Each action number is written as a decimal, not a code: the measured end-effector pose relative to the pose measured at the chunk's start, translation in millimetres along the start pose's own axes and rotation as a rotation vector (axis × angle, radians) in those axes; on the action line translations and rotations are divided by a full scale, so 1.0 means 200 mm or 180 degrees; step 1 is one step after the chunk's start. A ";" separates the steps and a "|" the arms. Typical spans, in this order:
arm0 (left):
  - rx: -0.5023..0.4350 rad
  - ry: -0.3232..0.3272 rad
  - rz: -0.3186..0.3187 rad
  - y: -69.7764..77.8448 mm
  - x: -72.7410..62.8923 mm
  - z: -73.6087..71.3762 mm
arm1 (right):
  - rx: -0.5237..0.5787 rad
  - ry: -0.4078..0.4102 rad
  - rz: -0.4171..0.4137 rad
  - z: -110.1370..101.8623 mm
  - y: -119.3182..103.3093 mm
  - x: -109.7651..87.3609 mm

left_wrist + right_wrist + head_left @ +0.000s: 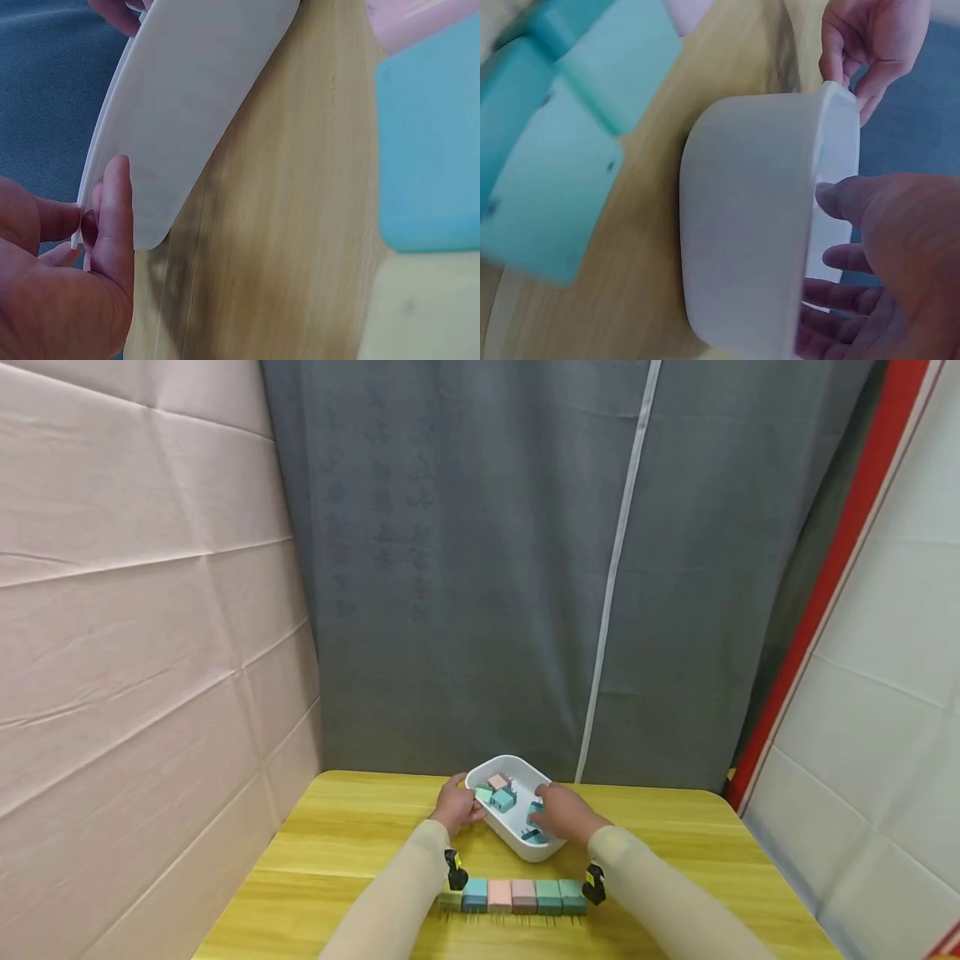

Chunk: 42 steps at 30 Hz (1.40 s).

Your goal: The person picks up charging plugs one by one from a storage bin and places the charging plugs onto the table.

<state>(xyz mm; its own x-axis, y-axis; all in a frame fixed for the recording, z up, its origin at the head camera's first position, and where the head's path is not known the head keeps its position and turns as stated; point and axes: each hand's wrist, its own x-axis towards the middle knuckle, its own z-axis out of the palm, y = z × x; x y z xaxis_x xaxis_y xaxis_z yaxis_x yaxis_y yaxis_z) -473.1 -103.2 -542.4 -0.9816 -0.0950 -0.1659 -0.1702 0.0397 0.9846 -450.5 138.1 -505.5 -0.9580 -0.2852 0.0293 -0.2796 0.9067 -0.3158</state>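
A white plastic tub sits slantwise on the table, holding several small pastel blocks, among them a teal block and a pink block. My left hand holds the tub's left rim; in the left wrist view its fingers pinch the edge from both sides. Over the right side of the tub, my right hand reaches inside, near another teal block. Seen from the right wrist, its fingers are spread and loosely bent inside the rim, the lower fingertips partly hidden by the wall.
In front of the tub, a row of coloured blocks stands side by side on the wooden table, with thin pin-like lines at its front edge. A grey curtain hangs behind. Pale cloth covers the left side.
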 end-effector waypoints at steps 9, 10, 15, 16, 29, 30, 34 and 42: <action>0.0005 -0.0009 -0.0007 -0.02 0.03 0.01 | 0.0102 -0.0044 0.0244 0.11 0.00 0.11; 0.0007 -0.0002 -0.0010 -0.02 0.03 0.01 | 0.0125 -0.0042 0.0289 0.12 0.01 0.12; 0.0041 0.0035 -0.0007 -0.01 0.03 0.00 | 0.0171 0.0007 0.0337 0.14 0.01 0.14; 0.0048 0.0036 -0.0009 -0.01 0.03 0.00 | 0.0168 0.0023 0.0313 0.14 0.01 0.14; 0.0104 0.0021 -0.0025 0.02 0.00 0.00 | 0.0167 -0.0062 0.0075 0.15 0.00 0.16; 0.0110 0.0026 -0.0024 0.02 0.00 0.00 | 0.0192 -0.0060 0.0079 0.14 0.00 0.15; 0.0128 0.0038 -0.0007 0.02 0.00 0.00 | 0.0239 -0.0050 0.0079 0.13 0.01 0.15; 0.0105 0.0026 -0.0010 0.02 -0.01 0.00 | 0.0403 0.0000 0.0031 0.14 0.05 0.17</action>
<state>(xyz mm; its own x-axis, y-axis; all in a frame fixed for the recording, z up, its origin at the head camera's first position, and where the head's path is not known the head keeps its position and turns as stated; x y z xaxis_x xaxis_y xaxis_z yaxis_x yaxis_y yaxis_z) -472.0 -101.9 -538.7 -0.9803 -0.1034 -0.1684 -0.1762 0.0720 0.9817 -484.2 129.3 -535.0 -0.9607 -0.2765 0.0256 -0.2599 0.8629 -0.4334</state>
